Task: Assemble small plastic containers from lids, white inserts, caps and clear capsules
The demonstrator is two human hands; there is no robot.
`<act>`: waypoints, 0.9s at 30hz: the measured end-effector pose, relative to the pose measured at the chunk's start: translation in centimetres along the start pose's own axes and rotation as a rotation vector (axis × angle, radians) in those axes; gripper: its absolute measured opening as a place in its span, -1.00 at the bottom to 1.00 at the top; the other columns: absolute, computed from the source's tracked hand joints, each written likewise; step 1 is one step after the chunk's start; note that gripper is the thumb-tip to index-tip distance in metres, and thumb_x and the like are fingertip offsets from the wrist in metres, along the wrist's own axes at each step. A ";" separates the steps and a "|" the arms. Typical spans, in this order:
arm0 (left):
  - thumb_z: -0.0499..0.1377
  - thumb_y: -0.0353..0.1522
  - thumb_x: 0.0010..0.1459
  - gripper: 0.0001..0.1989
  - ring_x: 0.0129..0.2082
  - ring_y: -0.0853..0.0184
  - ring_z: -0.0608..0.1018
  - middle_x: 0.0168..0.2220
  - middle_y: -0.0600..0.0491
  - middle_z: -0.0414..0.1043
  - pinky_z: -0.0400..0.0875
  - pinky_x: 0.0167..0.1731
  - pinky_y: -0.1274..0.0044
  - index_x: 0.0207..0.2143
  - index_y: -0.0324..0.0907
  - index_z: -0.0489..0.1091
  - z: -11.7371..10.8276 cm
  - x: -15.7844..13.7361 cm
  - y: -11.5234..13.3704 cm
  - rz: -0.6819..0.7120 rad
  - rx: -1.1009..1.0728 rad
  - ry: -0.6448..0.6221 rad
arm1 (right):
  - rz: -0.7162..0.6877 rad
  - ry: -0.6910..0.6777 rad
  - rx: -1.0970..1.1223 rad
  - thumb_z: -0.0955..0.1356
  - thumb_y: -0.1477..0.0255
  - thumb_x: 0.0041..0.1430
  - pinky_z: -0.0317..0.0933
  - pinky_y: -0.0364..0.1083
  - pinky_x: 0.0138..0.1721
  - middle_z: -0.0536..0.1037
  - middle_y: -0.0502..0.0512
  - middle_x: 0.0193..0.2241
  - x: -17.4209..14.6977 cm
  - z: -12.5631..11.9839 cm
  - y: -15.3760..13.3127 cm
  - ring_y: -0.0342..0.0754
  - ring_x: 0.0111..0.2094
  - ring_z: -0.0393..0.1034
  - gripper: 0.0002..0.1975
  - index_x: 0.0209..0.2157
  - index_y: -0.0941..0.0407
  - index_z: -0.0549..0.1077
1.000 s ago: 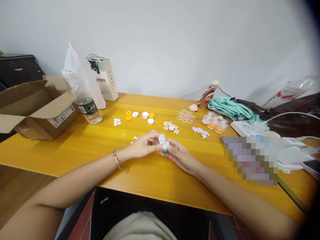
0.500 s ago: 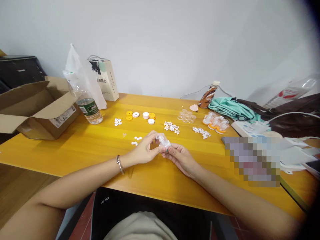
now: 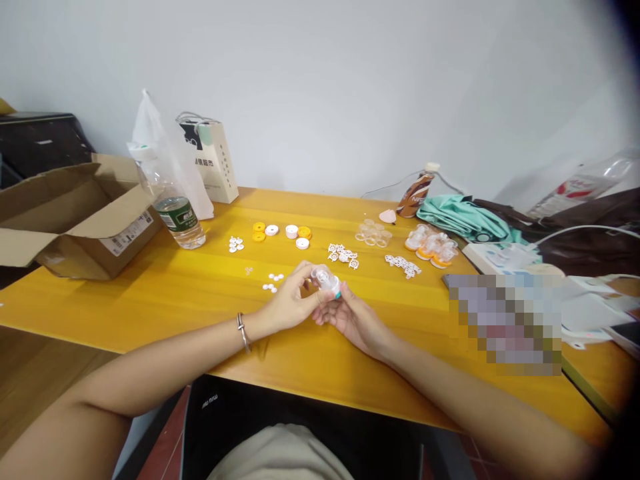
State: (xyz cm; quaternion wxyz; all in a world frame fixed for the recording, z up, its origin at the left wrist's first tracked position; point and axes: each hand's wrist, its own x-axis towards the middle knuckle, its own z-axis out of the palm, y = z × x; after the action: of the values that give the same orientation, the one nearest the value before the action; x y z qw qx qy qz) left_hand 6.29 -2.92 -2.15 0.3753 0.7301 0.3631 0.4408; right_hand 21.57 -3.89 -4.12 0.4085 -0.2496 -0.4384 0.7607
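Note:
Between my hands, above the table, is a small clear plastic domed piece with a teal base (image 3: 326, 280), tilted. My left hand (image 3: 294, 295) is closed around its clear upper part, thumb in front and fingers behind. The thumb of my right hand (image 3: 357, 321) presses the teal edge at the lower right, with the other fingers curled underneath. Small white round caps (image 3: 273, 283) lie just left of my left hand. Beyond my hands are white spoked plastic parts (image 3: 343, 255), with more white parts (image 3: 403, 265) to the right.
Yellow and white discs (image 3: 302, 233), clear rings (image 3: 373, 232) and orange-based clear domed pieces (image 3: 432, 245) lie farther back. A water bottle (image 3: 179, 223) and an open cardboard box (image 3: 85, 227) stand left. At right are a drink bottle (image 3: 417, 192), teal cloth (image 3: 463, 217) and a power strip (image 3: 493, 257).
My right hand has shifted its grip, with its thumb moving up and right to the rim. More of the teal base now shows. My left hand keeps its hold.

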 end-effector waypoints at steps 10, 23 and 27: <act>0.15 -0.30 0.05 -0.81 -0.30 0.36 0.34 -0.34 0.04 0.25 0.25 -0.24 0.49 -0.29 -0.21 0.30 0.4 -0.3 0.1 0.037 0.095 0.016 | 0.116 -0.008 0.221 0.19 0.13 0.12 0.11 -0.14 -0.43 0.21 -0.09 -0.59 -0.3 0.7 0.1 -0.19 -0.59 0.07 -0.69 -0.34 0.08 0.31; 0.12 -0.30 0.06 -0.82 -0.33 0.38 0.34 -0.35 0.05 0.26 0.25 -0.29 0.53 -0.31 -0.20 0.26 0.8 -0.3 0.1 0.049 0.110 0.043 | 0.103 0.055 0.236 0.18 0.21 0.10 0.17 -0.12 -0.37 0.23 -0.08 -0.64 0.0 1.3 -0.3 -0.17 -0.57 0.12 -0.75 -0.43 0.09 0.32; 0.14 -0.26 0.04 -0.77 -0.34 0.39 0.36 -0.34 0.06 0.30 0.25 -0.31 0.54 -0.28 -0.20 0.26 -0.1 0.3 0.2 0.089 0.135 -0.075 | 0.165 0.145 0.277 0.15 0.26 0.06 0.12 -0.16 -0.54 0.05 -0.15 -0.80 0.7 1.8 0.0 -0.20 -0.72 -0.04 -0.73 -0.62 0.09 0.21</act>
State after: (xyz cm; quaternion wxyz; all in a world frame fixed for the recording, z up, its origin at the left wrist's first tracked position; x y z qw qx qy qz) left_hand 6.36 -2.73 -1.81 0.3187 0.7852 0.3447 0.4039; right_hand 19.85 -4.14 -3.28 0.4058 -0.2801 -0.2770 0.8247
